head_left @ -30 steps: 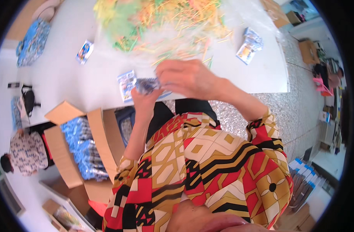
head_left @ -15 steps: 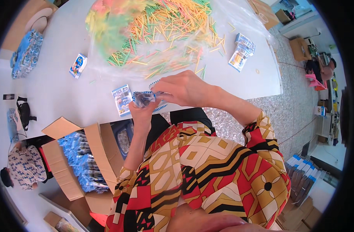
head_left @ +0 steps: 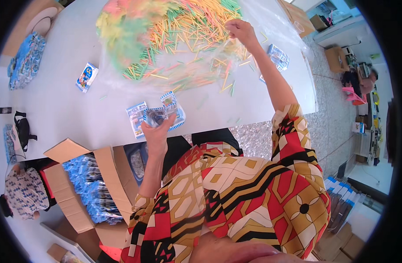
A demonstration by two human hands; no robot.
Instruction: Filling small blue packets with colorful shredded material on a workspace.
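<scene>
My left hand [head_left: 156, 136] is closed on a small clear plastic packet [head_left: 156, 115] with blue-and-white striped edges, at the table's near edge. Flat beside it lie more such packets [head_left: 136, 118], partly hidden by the held one. My right hand [head_left: 244, 35] is stretched over the right side of a big heap of thin pink, yellow and green sticks [head_left: 190, 28]. Its fingertips are drawn together at the heap; whatever they pinch is too small to make out. Under and around the sticks spreads a clear plastic sheet [head_left: 108, 70].
An open cardboard box [head_left: 69, 197] full of blue packets stands below the table's left edge. On the white table lie a small blue-and-white box [head_left: 87, 77], packets at right [head_left: 277, 58] and a stack of blue packets [head_left: 27, 61]. Another person [head_left: 27, 190] is at lower left.
My right hand has left the packet by my left hand and reached up and right to the stick heap. The left hand keeps the packet, shifted slightly down and left.
</scene>
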